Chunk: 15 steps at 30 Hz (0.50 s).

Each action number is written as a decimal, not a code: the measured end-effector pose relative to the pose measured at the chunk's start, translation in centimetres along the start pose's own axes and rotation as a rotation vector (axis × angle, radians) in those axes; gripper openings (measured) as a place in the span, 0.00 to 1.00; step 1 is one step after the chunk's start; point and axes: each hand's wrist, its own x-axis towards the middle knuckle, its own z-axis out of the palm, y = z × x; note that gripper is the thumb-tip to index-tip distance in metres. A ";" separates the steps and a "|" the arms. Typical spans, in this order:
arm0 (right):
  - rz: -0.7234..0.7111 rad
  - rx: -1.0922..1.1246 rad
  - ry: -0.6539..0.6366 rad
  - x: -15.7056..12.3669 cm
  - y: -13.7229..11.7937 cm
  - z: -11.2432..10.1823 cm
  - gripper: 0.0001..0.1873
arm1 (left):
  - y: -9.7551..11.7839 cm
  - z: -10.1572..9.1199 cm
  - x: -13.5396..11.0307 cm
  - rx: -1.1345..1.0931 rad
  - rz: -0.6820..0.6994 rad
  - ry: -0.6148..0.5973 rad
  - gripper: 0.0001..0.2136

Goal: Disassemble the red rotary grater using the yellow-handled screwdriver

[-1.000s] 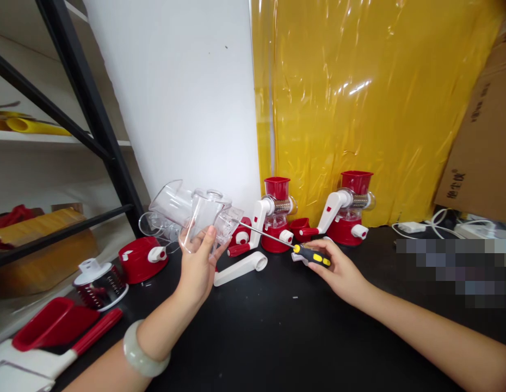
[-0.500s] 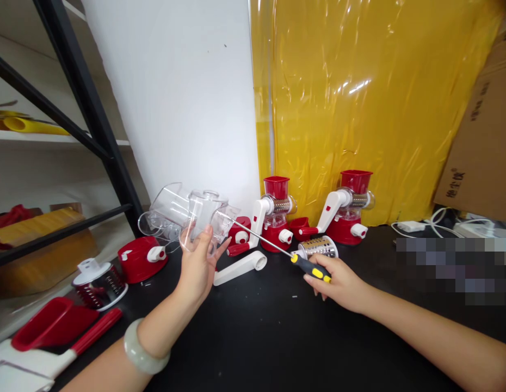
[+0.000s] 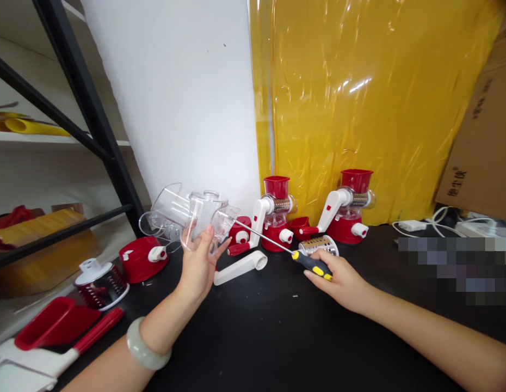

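A clear plastic grater body [image 3: 208, 209] is tilted in my left hand [image 3: 199, 267], its wide end toward the left and my fingers closed around its lower part. My right hand [image 3: 338, 277] grips the black and yellow handle of a screwdriver [image 3: 273, 245]. The long metal shaft points left, with its tip at the right side of the clear body; whether it touches a screw cannot be made out. Just below lies a white crank arm [image 3: 240, 268]. Behind my right hand a perforated metal drum [image 3: 319, 245] rests on the table.
Two assembled red and white rotary graters [image 3: 276, 212] [image 3: 353, 209] stand at the back. A red base [image 3: 142, 258], a drum with a white cap [image 3: 101, 283] and a red hopper [image 3: 57, 324] lie left on the black table [image 3: 261, 337]. White cables [image 3: 438, 218] and a carton [image 3: 481, 147] are right.
Almost nothing differs. The right hand's fingers have shifted slightly on the screwdriver handle; the clear body stays in the left hand with the shaft still at its right side.
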 end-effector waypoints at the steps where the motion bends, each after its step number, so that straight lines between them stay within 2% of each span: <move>1: -0.002 -0.029 0.026 0.0 0.1 0.1 0.11 | 0.0 0.0 0.0 0.001 -0.004 0.002 0.30; 5: -0.038 -0.164 0.120 -0.2 0.4 0.0 0.12 | -0.1 0.0 0.0 0.006 -0.019 -0.003 0.28; 10: -0.230 -0.274 0.167 -0.8 0.2 -0.1 0.15 | -0.2 -0.1 0.3 -0.008 -0.013 0.006 0.27; 15: -0.278 -0.316 0.213 -0.7 0.4 0.2 0.14 | -0.1 -0.2 0.3 -0.032 -0.014 0.002 0.30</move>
